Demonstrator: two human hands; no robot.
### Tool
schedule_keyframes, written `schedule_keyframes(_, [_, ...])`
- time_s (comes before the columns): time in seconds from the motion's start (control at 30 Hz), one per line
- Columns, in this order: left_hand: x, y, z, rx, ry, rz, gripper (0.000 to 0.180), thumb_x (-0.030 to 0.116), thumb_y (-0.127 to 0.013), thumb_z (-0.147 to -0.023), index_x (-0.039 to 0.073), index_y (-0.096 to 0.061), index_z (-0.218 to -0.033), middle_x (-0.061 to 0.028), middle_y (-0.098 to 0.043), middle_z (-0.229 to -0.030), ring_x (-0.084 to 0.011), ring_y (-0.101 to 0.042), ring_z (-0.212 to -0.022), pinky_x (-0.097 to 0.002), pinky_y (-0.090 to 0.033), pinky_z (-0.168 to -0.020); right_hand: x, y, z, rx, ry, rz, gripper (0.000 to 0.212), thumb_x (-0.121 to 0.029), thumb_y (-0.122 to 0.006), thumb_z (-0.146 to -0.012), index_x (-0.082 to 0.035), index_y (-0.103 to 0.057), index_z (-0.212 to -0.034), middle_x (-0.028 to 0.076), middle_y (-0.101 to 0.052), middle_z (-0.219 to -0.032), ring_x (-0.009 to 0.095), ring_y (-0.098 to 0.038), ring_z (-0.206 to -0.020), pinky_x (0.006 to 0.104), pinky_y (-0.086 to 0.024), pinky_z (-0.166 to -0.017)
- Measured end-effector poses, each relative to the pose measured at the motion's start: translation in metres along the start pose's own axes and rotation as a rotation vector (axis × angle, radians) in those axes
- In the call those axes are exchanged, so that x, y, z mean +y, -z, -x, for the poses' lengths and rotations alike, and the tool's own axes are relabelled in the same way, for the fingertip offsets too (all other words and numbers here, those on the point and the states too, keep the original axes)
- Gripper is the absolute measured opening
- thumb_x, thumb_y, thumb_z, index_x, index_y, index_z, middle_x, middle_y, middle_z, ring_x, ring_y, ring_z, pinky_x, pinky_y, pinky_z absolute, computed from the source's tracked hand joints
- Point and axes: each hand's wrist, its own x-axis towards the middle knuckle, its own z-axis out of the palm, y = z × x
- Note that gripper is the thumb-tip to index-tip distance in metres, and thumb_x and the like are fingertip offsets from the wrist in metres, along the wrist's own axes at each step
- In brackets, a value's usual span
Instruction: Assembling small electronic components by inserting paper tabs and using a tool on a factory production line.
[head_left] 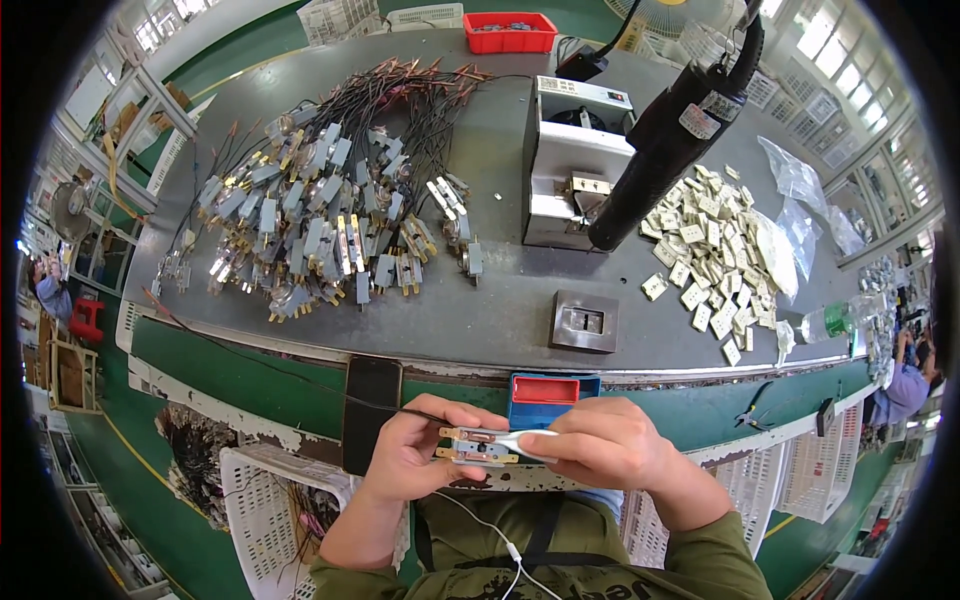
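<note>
In front of my body, my left hand (405,458) pinches a small grey electrical part with brass terminals (478,458) by its left end. A black wire (290,372) runs from near that part across the table edge to the upper left. My right hand (612,442) is closed round a slim white tool (518,440), whose tip rests at or just above the part's right side. The tool's far end is hidden in my palm. Beyond, on the left of the table, lies a large heap of similar wired grey parts (320,225).
A white-and-grey machine (570,175) stands mid-table beside a hanging black electric screwdriver (655,160). Cream blocks (715,250) are heaped at right. Near me are a metal fixture block (584,348), a blue-and-red box (520,410), a phone (370,420) and pliers (752,408).
</note>
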Motion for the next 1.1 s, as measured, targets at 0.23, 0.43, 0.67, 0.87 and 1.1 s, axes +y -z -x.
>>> schedule_keyframes(0.23, [0.0011, -0.0009, -0.0003, 0.008, 0.001, -0.001, 0.052, 0.01, -0.084, -0.064, 0.002, -0.049, -0.102, -0.0229, -0.062, -0.103, -0.0296, -0.062, -0.1, -0.04, -0.054, -0.083, -0.0009, 0.0009, -0.0008, 0.001, 0.007, -0.006, 0.047, -0.003, -0.069, -0.063, -0.005, -0.06, -0.109, 0.004, -0.051, -0.065, 0.019, -0.052, -0.052, 0.0319, -0.043, -0.046])
schedule_keyframes(0.43, [0.0021, -0.0021, 0.0008, 0.024, 0.007, -0.001, 0.051, 0.011, -0.084, -0.064, 0.002, -0.049, -0.102, -0.0224, -0.062, -0.103, -0.0295, -0.062, -0.099, -0.04, -0.054, -0.082, -0.002, 0.0004, -0.0007, 0.015, 0.006, 0.001, 0.047, -0.002, -0.069, -0.062, -0.005, -0.061, -0.108, 0.004, -0.052, -0.066, 0.019, -0.053, -0.052, 0.0315, -0.043, -0.046])
schedule_keyframes(0.67, [0.0029, -0.0016, 0.0018, 0.009, -0.009, -0.015, 0.051, 0.011, -0.084, -0.064, 0.002, -0.049, -0.102, -0.022, -0.062, -0.103, -0.0293, -0.062, -0.1, -0.0402, -0.054, -0.083, -0.0042, -0.0005, -0.002, 0.026, 0.015, -0.001, 0.047, 0.0, -0.069, -0.06, -0.006, -0.061, -0.106, 0.003, -0.051, -0.065, 0.018, -0.052, -0.051, 0.0315, -0.043, -0.046])
schedule_keyframes(0.87, [0.0033, -0.0012, 0.0013, 0.015, 0.011, 0.0, 0.051, 0.01, -0.083, -0.065, 0.002, -0.049, -0.102, -0.0219, -0.062, -0.103, -0.0297, -0.062, -0.1, -0.0403, -0.054, -0.082, -0.0035, -0.0011, -0.0016, 0.031, -0.011, 0.006, 0.047, 0.001, -0.069, -0.06, -0.006, -0.062, -0.106, 0.003, -0.05, -0.064, 0.018, -0.052, -0.051, 0.0314, -0.043, -0.046])
schedule_keyframes(1.1, [0.0032, -0.0024, -0.0003, 0.029, 0.006, 0.001, 0.051, 0.009, -0.083, -0.065, 0.002, -0.049, -0.102, -0.0223, -0.062, -0.103, -0.0298, -0.063, -0.099, -0.0395, -0.055, -0.081, -0.0037, 0.0005, -0.002, 0.039, -0.034, 0.004, 0.046, 0.002, -0.069, -0.06, -0.006, -0.062, -0.105, 0.004, -0.051, -0.065, 0.019, -0.053, -0.051, 0.0321, -0.043, -0.046])
